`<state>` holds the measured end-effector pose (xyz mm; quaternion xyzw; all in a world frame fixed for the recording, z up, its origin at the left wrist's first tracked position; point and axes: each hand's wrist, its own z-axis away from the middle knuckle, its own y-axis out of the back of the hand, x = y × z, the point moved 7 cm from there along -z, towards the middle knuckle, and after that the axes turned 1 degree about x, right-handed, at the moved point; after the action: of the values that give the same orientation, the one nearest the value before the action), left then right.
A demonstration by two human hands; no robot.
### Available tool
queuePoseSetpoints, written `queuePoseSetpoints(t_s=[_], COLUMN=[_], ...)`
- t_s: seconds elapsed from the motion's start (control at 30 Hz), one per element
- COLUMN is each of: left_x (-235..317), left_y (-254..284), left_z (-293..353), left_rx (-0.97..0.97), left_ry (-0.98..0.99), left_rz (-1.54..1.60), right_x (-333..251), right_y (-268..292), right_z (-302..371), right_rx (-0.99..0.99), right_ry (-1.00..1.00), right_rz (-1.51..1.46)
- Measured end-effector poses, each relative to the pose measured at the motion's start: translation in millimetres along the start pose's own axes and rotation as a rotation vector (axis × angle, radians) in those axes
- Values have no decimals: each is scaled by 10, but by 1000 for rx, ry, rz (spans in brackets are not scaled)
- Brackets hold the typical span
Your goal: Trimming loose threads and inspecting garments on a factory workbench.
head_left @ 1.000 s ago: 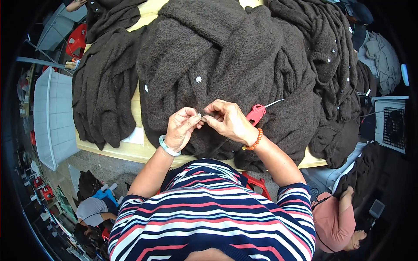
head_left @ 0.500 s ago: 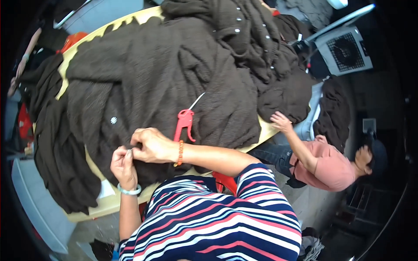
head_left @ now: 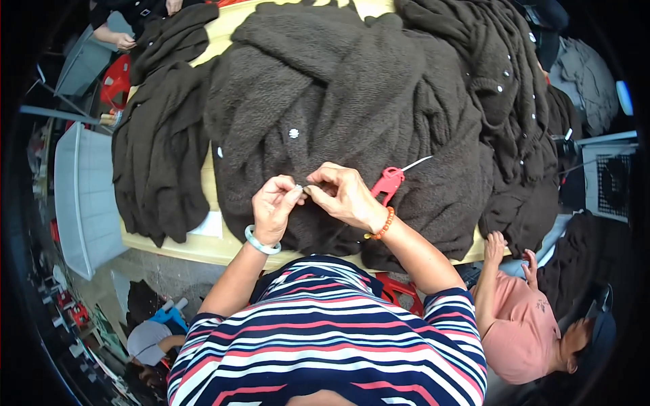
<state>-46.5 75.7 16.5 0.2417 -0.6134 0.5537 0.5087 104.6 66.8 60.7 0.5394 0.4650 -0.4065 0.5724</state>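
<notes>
My left hand (head_left: pixel 275 208) is closed in a pinch, with a tiny shiny pale piece (head_left: pixel 298 187) at its thumb and fingertip; its kind is too small to make out. Almost touching it, my right hand (head_left: pixel 347 197) pinches as well, and what lies between those fingertips is hidden. Both hands are over a heap of dark brown knit garments (head_left: pixel 379 81). A white flower-shaped button (head_left: pixel 293 133) shows on the knit just beyond my hands. Beside my right hand lies a red air blow gun (head_left: pixel 388 182) with a thin metal nozzle, on top of the garments.
The garments cover a pale yellow table (head_left: pixel 211 186). More brown knits with white buttons (head_left: pixel 500 88) lie at the right. A co-worker in a pink shirt (head_left: pixel 518 325) touches the heap there. Another person's hand (head_left: pixel 125 42) is at the far left, near a white bin (head_left: pixel 84 196).
The view has turned, so the table and garments appear shifted to the right. My hands stay together in a pinch, now a little apart at the fingertips. The blow gun still lies by my right hand.
</notes>
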Motion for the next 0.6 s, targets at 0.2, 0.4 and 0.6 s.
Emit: queuePoseSetpoints(t_s=[0.2,0.4,0.6], left_x=[119,172,110], left_y=[38,22,52], left_z=[-9,-17,-23], left_rx=[-48,-100,-116], left_ry=[-75,-112,-86], left_rz=[-93,-170,-123], right_x=[-205,-184,-128], right_y=[-47,-76,-88], right_z=[-43,-82,-108], right_rx=[-16,11,-16], right_ry=[209,196,46], right_rz=[148,111,75])
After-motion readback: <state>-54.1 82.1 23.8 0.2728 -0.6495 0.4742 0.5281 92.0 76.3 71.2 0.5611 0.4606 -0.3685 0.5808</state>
